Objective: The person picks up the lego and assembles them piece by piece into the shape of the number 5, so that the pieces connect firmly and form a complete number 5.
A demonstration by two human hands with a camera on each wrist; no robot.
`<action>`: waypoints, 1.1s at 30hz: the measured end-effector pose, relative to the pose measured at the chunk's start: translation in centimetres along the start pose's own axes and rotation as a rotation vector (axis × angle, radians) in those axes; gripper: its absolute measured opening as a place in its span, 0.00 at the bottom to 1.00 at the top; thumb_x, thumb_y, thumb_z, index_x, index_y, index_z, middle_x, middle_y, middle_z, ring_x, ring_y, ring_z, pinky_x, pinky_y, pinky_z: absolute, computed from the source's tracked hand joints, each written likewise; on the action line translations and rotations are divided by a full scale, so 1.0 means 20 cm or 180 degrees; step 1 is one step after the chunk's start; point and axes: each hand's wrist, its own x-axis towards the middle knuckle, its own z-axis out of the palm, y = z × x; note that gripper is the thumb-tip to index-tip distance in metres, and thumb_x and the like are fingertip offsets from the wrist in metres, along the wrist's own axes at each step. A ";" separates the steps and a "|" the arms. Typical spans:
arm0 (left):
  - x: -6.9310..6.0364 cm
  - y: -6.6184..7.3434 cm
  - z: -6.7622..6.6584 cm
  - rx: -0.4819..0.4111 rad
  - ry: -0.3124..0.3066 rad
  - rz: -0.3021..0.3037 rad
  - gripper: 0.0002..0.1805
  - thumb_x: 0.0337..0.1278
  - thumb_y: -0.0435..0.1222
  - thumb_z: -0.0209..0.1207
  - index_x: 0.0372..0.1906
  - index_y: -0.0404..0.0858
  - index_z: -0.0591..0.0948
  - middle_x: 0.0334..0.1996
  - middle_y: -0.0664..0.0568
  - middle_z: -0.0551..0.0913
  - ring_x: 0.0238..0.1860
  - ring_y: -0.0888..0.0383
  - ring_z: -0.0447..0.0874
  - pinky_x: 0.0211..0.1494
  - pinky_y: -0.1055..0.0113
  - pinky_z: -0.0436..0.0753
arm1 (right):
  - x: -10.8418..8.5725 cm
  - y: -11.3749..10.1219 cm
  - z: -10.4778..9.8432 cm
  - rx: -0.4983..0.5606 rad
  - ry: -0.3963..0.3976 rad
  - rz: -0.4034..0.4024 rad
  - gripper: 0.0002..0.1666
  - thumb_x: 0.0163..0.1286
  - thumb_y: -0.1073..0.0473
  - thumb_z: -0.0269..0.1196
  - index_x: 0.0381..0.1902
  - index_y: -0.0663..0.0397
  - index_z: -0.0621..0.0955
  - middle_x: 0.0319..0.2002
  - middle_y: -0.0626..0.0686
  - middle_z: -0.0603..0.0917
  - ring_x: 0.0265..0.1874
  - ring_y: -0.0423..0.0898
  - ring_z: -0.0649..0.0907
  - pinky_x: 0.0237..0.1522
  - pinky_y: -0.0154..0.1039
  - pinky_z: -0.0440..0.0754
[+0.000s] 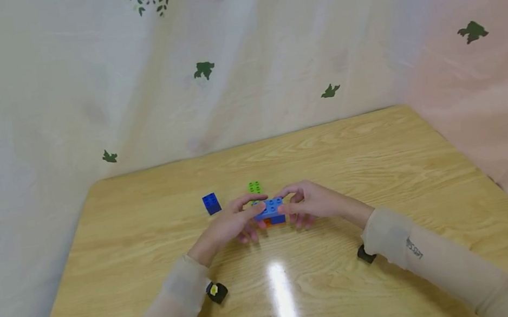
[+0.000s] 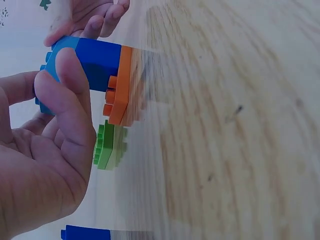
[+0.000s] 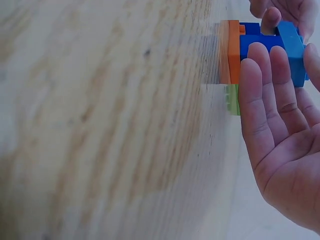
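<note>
A light blue brick (image 1: 271,208) lies over a dark blue brick (image 1: 278,219), which stands on an orange brick (image 2: 120,92) on the table. At the light blue brick's left end, my left hand (image 1: 231,223) grips it between thumb and fingers. My right hand (image 1: 314,201) holds the right end with thumb and forefinger, its other fingers extended beside the dark blue brick in the right wrist view. Whether the light blue brick is fully pressed down, I cannot tell.
Just behind the stack lies a green brick (image 1: 254,186). Another dark blue brick (image 1: 211,203) sits to the left on the wooden table (image 1: 332,289). A patterned cloth hangs behind the table.
</note>
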 end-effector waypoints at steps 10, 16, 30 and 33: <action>0.01 0.01 0.02 -0.0266 0.0096 -0.0002 0.21 0.72 0.52 0.58 0.64 0.50 0.80 0.32 0.43 0.86 0.17 0.59 0.76 0.20 0.70 0.75 | -0.02 -0.04 -0.03 -0.0447 -0.0062 -0.0127 0.32 0.73 0.44 0.65 0.67 0.56 0.76 0.36 0.60 0.86 0.28 0.57 0.88 0.29 0.51 0.88; 0.01 0.01 0.02 -0.0204 0.0173 -0.0009 0.23 0.72 0.52 0.58 0.64 0.47 0.80 0.29 0.44 0.86 0.16 0.60 0.75 0.18 0.71 0.73 | 0.00 -0.07 -0.03 -0.0662 -0.0094 -0.0307 0.29 0.75 0.45 0.63 0.65 0.55 0.78 0.37 0.60 0.86 0.27 0.58 0.88 0.28 0.53 0.87; -0.01 0.01 0.00 -0.0060 0.0057 -0.0014 0.24 0.73 0.53 0.57 0.66 0.47 0.78 0.35 0.45 0.88 0.25 0.55 0.82 0.26 0.67 0.81 | 0.00 -0.04 -0.01 -0.0278 -0.0067 -0.0136 0.31 0.73 0.44 0.65 0.67 0.53 0.77 0.38 0.63 0.86 0.29 0.58 0.88 0.32 0.50 0.88; -0.01 0.01 -0.01 0.0032 -0.0020 0.0033 0.25 0.74 0.54 0.55 0.65 0.44 0.78 0.38 0.43 0.88 0.28 0.53 0.85 0.29 0.66 0.83 | 0.00 -0.04 0.00 -0.0267 -0.0050 -0.0109 0.31 0.73 0.43 0.65 0.67 0.53 0.77 0.37 0.64 0.85 0.29 0.58 0.88 0.31 0.50 0.88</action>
